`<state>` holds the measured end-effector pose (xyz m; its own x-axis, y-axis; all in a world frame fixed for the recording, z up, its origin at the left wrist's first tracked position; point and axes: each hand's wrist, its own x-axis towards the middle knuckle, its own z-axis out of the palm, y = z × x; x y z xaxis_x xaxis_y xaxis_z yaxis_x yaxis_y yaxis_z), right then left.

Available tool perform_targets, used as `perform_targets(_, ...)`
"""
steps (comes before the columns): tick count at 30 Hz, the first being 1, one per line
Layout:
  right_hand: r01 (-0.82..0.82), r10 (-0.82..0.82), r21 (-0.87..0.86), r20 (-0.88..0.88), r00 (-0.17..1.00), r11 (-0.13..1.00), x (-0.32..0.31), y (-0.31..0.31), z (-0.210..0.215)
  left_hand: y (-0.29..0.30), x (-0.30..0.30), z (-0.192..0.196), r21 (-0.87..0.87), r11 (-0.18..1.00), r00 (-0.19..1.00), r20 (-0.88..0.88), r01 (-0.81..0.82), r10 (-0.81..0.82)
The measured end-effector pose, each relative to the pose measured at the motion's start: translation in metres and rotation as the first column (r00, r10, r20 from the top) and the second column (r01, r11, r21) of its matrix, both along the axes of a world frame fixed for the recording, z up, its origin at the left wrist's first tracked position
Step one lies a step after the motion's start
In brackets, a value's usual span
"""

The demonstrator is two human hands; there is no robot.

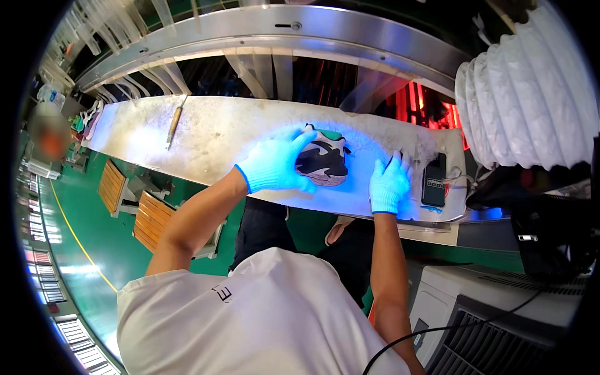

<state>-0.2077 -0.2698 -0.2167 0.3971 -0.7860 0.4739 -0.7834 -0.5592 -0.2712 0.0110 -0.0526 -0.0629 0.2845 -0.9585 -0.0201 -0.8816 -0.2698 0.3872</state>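
A shoe upper in black, white and grey, with a green patch at its far end, lies on the pale worktable under blue light. My left hand, in a knitted work glove, grips its left side, fingers along the far edge and thumb at the near end. To the right of the upper, my gloved right hand rests at the tabletop with its fingers curled. A small dark thing shows at its fingertips, too small to make out. Right of that hand lies a black phone.
A wooden-handled tool lies on the worktable to the left. Behind the table runs a metal machine frame with hanging clear strips and a red-glowing opening. A white ribbed duct stands at right, slatted wooden seats at left.
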Motion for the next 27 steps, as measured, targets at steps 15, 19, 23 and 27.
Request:
perform_targets(15, -0.606, 0.230, 0.587, 0.590, 0.774, 0.537, -0.012, 0.065, 0.021, 0.060, 0.008, -0.033, -0.062, 0.924, 0.903, -0.243, -0.378, 0.354)
perform_targets(19, -0.632, 0.257, 0.570, 0.602, 0.756, 0.525, -0.004, 0.063, 0.019, 0.058, 0.015, -0.048, -0.028, 0.911, 0.888, -0.236, -0.412, 0.394)
perform_targets(23, -0.629, 0.317, 0.558, 0.558, 0.767, 0.541, 0.004, 0.062, 0.026, 0.055, 0.009, -0.039, -0.032, 0.907, 0.880, -0.260, -0.419, 0.397)
perform_targets(27, -0.645, 0.416, 0.574, 0.493, 0.764, 0.505, 0.006, 0.063, 0.039, 0.060, 0.001, -0.035, -0.055, 0.902, 0.865, -0.315, -0.428, 0.391)
